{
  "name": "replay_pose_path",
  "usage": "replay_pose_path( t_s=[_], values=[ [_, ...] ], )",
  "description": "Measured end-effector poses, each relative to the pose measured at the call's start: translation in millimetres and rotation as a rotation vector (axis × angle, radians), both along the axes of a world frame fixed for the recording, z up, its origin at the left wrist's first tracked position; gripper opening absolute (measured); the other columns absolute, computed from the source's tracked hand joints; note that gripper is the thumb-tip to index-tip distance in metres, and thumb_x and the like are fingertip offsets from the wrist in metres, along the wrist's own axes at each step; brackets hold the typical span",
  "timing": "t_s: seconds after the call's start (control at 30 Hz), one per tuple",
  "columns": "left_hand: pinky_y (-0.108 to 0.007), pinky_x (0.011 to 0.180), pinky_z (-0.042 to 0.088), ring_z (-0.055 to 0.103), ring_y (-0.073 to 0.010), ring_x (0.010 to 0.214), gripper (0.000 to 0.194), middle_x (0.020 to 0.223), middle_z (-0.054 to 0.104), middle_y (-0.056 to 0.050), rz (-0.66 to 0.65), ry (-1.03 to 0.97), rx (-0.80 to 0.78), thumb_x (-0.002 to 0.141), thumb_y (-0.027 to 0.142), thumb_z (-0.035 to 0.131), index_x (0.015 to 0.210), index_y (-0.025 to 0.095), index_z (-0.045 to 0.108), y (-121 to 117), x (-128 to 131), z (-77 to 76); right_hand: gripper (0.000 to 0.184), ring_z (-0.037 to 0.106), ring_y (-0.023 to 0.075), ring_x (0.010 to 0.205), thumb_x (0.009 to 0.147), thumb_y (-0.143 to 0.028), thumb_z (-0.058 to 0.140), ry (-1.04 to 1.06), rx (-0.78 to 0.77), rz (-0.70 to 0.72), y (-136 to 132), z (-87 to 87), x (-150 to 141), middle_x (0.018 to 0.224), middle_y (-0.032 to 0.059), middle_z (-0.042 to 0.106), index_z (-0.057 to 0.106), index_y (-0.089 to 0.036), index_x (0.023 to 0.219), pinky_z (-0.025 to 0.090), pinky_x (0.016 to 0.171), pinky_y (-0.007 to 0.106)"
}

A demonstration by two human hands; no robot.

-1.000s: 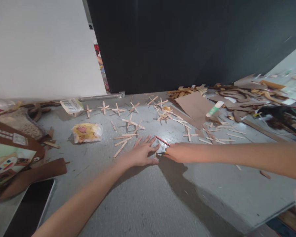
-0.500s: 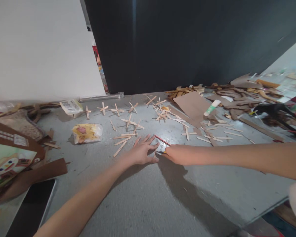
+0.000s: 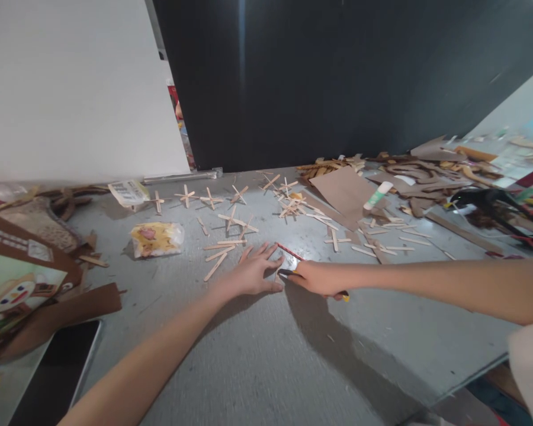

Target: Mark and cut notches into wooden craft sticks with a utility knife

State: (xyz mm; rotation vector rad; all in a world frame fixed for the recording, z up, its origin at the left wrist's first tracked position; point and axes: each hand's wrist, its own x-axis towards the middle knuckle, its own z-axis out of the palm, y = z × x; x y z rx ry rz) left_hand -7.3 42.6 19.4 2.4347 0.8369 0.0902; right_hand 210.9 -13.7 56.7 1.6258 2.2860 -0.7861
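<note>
My left hand (image 3: 257,269) lies low on the grey tabletop with its fingers spread. Between its thumb and index finger is a short, pale craft stick (image 3: 277,276), whose ends the fingertips seem to press down. My right hand (image 3: 320,278) is closed around a slim tool (image 3: 288,273) with a dark tip and yellow parts; its exact kind is hidden by the fingers. That tip points left and meets the stick. A thin red rod (image 3: 288,251) sticks out beyond the right hand's knuckles; whether the hand grips it too, I cannot tell.
Crossed craft sticks (image 3: 233,219) and loose sticks (image 3: 217,260) lie beyond my hands. A plastic packet (image 3: 156,239) and phone (image 3: 55,373) are left. Cardboard (image 3: 344,195), a glue tube (image 3: 377,196) and scraps lie right. A black panel (image 3: 328,83) stands behind.
The right hand has tilted slightly, so a yellow-and-red end now shows beneath it. The dark tip has moved a little left against the stick. The left hand stays nearly still.
</note>
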Motion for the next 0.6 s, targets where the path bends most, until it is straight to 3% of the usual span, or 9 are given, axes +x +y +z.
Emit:
replay_pose_path(
  t_s=[0.23, 0.47, 0.6],
  values=[
    [-0.060, 0.129, 0.005, 0.011, -0.0367, 0.162, 0.083, 0.173, 0.013, -0.012, 0.009, 0.014, -0.003, 0.085, 0.062, 0.074, 0.156, 0.027, 0.049, -3, -1, 5.1, 0.036, 0.070, 0.0224, 0.071, 0.108, -0.035, 0.041, -0.066, 0.143, 0.059, -9, -12.4, 4, 0.086, 0.0129, 0.075, 0.071, -0.017, 0.114, 0.039, 0.062, 0.028],
    [-0.060, 0.129, 0.005, 0.009, -0.0353, 0.162, 0.082, 0.174, 0.011, -0.011, -0.003, 0.035, -0.006, 0.087, 0.061, 0.073, 0.157, 0.028, 0.046, -3, -2, 7.6, 0.042, 0.074, 0.0260, 0.081, 0.110, -0.035, 0.036, -0.133, 0.102, 0.047, -12, -5.4, 2, 0.095, 0.0173, 0.077, 0.072, -0.013, 0.110, 0.038, 0.064, 0.029],
    [-0.060, 0.129, 0.004, 0.009, -0.0350, 0.162, 0.081, 0.174, 0.012, -0.011, 0.000, 0.025, -0.011, 0.087, 0.060, 0.073, 0.157, 0.029, 0.047, -4, -1, 8.5, 0.040, 0.072, 0.0233, 0.078, 0.110, -0.037, 0.039, -0.092, 0.106, 0.028, -12, -7.8, 3, 0.092, 0.0142, 0.077, 0.073, -0.015, 0.109, 0.039, 0.065, 0.028]
  ],
)
